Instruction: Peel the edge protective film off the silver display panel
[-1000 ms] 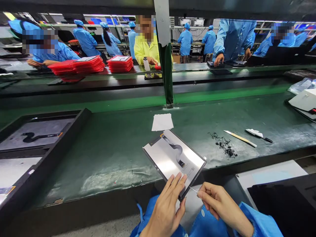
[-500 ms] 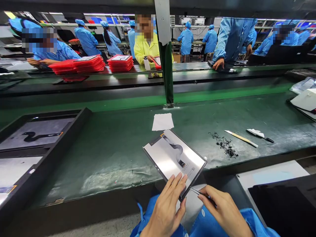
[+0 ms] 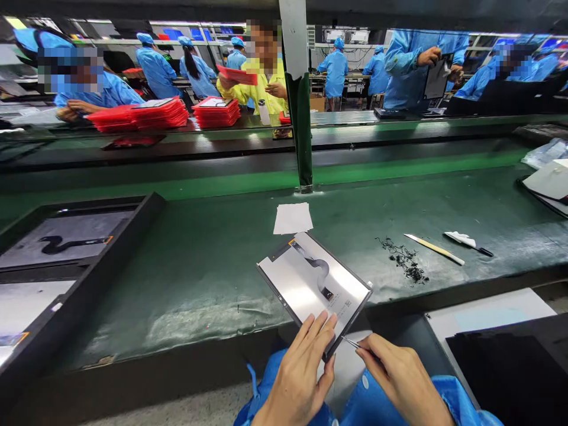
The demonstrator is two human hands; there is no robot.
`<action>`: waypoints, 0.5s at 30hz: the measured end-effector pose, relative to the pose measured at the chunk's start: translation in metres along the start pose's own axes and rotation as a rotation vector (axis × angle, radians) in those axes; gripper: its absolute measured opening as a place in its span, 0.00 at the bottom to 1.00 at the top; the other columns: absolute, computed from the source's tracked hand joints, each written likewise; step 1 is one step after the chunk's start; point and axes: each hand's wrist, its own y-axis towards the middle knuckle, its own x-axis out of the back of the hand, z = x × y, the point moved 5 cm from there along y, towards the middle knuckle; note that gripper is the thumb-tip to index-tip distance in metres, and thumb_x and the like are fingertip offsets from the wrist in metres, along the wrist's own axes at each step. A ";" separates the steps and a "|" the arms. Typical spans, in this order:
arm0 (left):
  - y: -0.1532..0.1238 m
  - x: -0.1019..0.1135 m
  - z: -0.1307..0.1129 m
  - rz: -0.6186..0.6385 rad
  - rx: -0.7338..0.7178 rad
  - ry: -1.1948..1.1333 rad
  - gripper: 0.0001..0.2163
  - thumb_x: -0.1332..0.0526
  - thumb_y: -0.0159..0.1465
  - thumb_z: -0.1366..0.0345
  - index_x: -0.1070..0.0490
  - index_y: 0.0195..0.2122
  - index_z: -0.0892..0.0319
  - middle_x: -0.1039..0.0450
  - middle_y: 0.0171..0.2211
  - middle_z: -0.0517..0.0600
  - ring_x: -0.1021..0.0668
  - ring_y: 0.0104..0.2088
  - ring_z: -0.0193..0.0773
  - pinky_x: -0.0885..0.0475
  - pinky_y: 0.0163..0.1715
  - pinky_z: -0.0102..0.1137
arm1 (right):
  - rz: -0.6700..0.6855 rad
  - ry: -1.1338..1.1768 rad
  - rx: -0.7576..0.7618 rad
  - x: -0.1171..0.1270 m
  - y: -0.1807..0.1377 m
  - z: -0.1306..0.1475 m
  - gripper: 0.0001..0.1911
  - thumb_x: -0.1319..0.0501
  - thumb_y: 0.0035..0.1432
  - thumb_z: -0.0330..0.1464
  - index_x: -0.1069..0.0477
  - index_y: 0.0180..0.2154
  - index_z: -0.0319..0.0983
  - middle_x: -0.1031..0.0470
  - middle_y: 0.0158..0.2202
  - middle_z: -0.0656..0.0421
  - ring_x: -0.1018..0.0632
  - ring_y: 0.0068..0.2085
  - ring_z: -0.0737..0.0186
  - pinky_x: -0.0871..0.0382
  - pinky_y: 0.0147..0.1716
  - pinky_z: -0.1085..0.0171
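Note:
A tablet-sized LCD panel (image 3: 302, 278) is tilted over the bench's front edge, its silvery back up and a dark ribbon cable (image 3: 320, 271) curving across it. My left hand (image 3: 306, 367) grips its near end, fingers flat on the back and thumb at the edge. In my right hand (image 3: 394, 367) a pair of tweezers (image 3: 352, 342) is pinched between thumb and fingers. Their tips meet the panel's dark right edge near its lower corner. Whether the tips hold anything is too small to tell.
White papers (image 3: 293, 219) lie beyond the panel. Black scraps (image 3: 408, 263), a yellow-handled knife (image 3: 435, 249) and a black-handled tool (image 3: 468, 241) lie to the right. A black tray (image 3: 110, 278) with more panels stands left. Black sheets (image 3: 510, 355) are at lower right. Co-workers sit opposite.
My hands and the panel have barely moved; the tweezers look slightly more closed. Across the bench, a person in yellow has lifted a red sheet, and a standing person has raised a panel.

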 end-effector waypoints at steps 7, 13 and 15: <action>0.000 0.000 -0.002 0.011 -0.047 0.032 0.16 0.46 0.66 0.80 0.32 0.54 0.69 0.27 0.58 0.60 0.34 0.66 0.44 0.38 0.66 0.41 | 0.197 0.212 -0.261 -0.006 0.007 -0.008 0.17 0.52 0.69 0.41 0.41 0.27 0.44 0.30 0.19 0.63 0.28 0.18 0.65 0.37 0.22 0.67; -0.002 -0.003 -0.002 0.057 -0.085 0.080 0.21 0.49 0.65 0.83 0.31 0.57 0.65 0.31 0.61 0.60 0.36 0.67 0.48 0.35 0.63 0.48 | 0.415 0.718 -0.609 -0.022 0.014 -0.024 0.24 0.42 0.54 0.56 0.39 0.26 0.42 0.36 0.14 0.68 0.38 0.12 0.72 0.47 0.13 0.70; -0.002 -0.003 -0.002 0.071 -0.084 0.092 0.23 0.49 0.64 0.83 0.31 0.58 0.64 0.32 0.62 0.60 0.37 0.67 0.49 0.33 0.62 0.49 | 0.463 0.856 -0.663 -0.027 0.014 -0.028 0.28 0.38 0.47 0.60 0.36 0.27 0.41 0.39 0.12 0.70 0.40 0.12 0.73 0.51 0.12 0.71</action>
